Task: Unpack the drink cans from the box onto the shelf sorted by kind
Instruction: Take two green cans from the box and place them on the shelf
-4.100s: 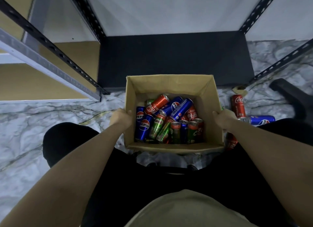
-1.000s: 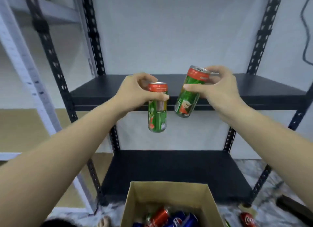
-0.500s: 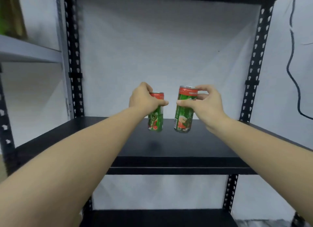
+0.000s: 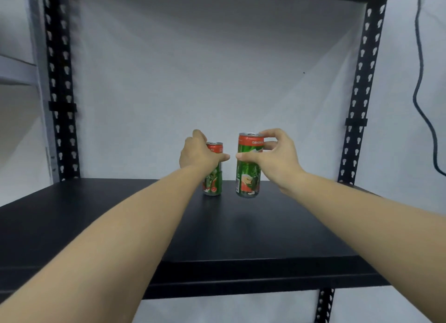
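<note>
Head view: nearest the camera, two bare forearms rise from the lower corners of the frame and meet near the middle, over a black shelf (image 4: 253, 226) whose front lip runs across the lower third. The left hand (image 4: 199, 154) is wrapped around the upper half of a green can with a red top (image 4: 213, 180); its grip is closed on the can, thumb pointing right. That can's base looks to be on or just above the shelf board, though I cannot tell whether it is touching. The right hand (image 4: 272, 157) holds a second green can (image 4: 248, 168) of the same kind, thumb across the front and fingers curled over the rim, a closed grip; this can stands upright, just beside the first, and sits slightly nearer the camera, its base low over the board. Beyond the cans, the back of the shelf is bare up to a white wall (image 4: 217, 69). Black perforated uprights (image 4: 60, 93) frame the bay at left and right, and a dark cable (image 4: 420, 81) hangs at the upper right.

As for progress, the job looks to be only beginning: these two matching cans are the only ones showing on the shelf, and neither is released. The box is out of view, so how many remain cannot be judged here.
</note>
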